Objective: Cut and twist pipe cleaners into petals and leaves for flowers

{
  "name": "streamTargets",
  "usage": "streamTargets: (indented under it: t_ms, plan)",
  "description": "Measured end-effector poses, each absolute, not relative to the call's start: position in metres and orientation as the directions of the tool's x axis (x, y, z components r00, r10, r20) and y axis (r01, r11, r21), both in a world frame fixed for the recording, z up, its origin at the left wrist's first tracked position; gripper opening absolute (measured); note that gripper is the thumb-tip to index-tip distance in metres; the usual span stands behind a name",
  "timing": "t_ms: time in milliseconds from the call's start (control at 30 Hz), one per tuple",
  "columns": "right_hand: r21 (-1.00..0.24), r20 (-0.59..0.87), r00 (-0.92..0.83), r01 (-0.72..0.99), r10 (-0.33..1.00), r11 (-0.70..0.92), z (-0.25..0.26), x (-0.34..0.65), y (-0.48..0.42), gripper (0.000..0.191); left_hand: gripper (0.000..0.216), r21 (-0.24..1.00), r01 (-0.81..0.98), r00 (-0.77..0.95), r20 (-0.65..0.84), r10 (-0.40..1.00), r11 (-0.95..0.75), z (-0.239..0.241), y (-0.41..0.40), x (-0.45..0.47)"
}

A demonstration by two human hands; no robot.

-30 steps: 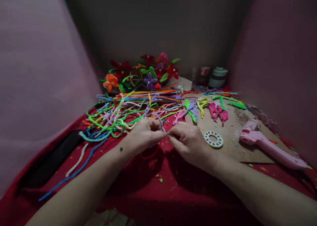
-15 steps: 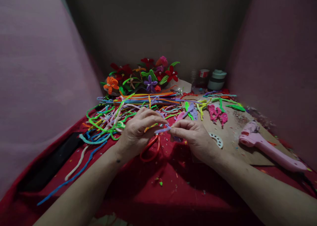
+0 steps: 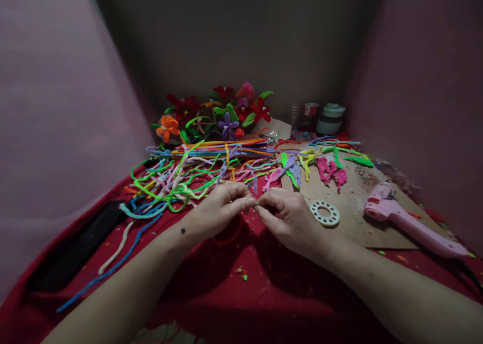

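My left hand [image 3: 221,210] and my right hand [image 3: 286,214] meet fingertip to fingertip over the red cloth [image 3: 241,293], both pinched shut. Between them a short lilac pipe cleaner [image 3: 255,184] sticks up; its lower part is hidden by my fingers. Under my left hand lie red-handled scissors [image 3: 228,241], mostly covered. Just beyond my hands spreads a tangled pile of coloured pipe cleaners [image 3: 181,175].
A bunch of pipe-cleaner flowers [image 3: 219,115] stands at the back. On a cardboard sheet [image 3: 362,218] to the right lie a white ring with holes [image 3: 325,212], pink and green pieces [image 3: 331,169] and a pink glue gun [image 3: 409,226]. Jars [image 3: 329,119] stand behind. A black strip [image 3: 81,243] lies left.
My hands have closed back together and lowered, the lilac pipe cleaner now standing upright between the fingertips instead of lying across them. The scissors are covered again.
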State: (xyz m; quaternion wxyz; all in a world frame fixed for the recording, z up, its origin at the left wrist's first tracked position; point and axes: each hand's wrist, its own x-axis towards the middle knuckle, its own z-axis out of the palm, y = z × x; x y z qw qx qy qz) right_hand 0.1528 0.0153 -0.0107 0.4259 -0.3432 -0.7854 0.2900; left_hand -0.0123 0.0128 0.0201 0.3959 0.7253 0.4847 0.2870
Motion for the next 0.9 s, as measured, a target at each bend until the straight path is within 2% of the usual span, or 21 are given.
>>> streamTargets:
  t_ms: [100,200,300,433,500,567,633,700,767,800,900]
  plan:
    - [-0.92,0.267,-0.421,0.155,0.867,0.359,-0.009,0.152,0.02,0.021,0.024,0.812,0.511,0.313,0.13,0.941,-0.282,0.02,0.015,-0.014]
    - [-0.987,0.103,-0.448,0.067,0.888,0.148,-0.009,0.152,0.025,0.026,0.022,0.727,0.592,0.267,0.229,0.936,-0.347,0.018,0.017,-0.017]
    - [-0.963,0.178,-0.407,0.116,0.896,0.244,-0.011,0.153,0.028,0.025,0.019,0.623,0.669,0.267,0.307,0.914,-0.405,0.014,0.018,-0.017]
    - [-0.789,0.378,-0.411,0.327,0.83,0.521,-0.016,0.153,0.026,0.022,0.016,0.519,0.717,0.332,0.331,0.883,-0.464,0.015,0.015,-0.015]
    - [-0.639,0.501,-0.435,0.397,0.748,0.658,-0.018,0.153,0.024,0.017,0.018,0.475,0.741,0.364,0.31,0.878,-0.475,0.017,0.014,-0.016]
    - [-0.448,0.659,-0.436,0.427,0.613,0.786,-0.016,0.154,0.022,0.015,0.02,0.449,0.76,0.388,0.265,0.883,-0.469,0.018,0.013,-0.017]
    - [-0.271,0.775,-0.42,0.455,0.473,0.848,-0.013,0.154,0.019,0.023,0.017,0.427,0.756,0.432,0.243,0.868,-0.496,0.018,0.012,-0.017]
    - [-0.196,0.799,-0.423,0.489,0.428,0.85,-0.009,0.154,0.017,0.026,0.014,0.401,0.736,0.484,0.251,0.838,-0.545,0.017,0.011,-0.017]
    - [-0.257,0.749,-0.438,0.499,0.497,0.827,-0.007,0.154,0.018,0.022,0.015,0.385,0.735,0.492,0.263,0.83,-0.558,0.017,0.011,-0.017]
    - [-0.347,0.697,-0.437,0.487,0.568,0.801,-0.007,0.155,0.019,0.019,0.016,0.383,0.745,0.479,0.264,0.837,-0.546,0.017,0.011,-0.017]
    - [-0.739,0.394,-0.444,0.368,0.805,0.565,-0.006,0.155,0.023,0.02,0.018,0.406,0.769,0.422,0.258,0.869,-0.494,0.019,0.012,-0.018]
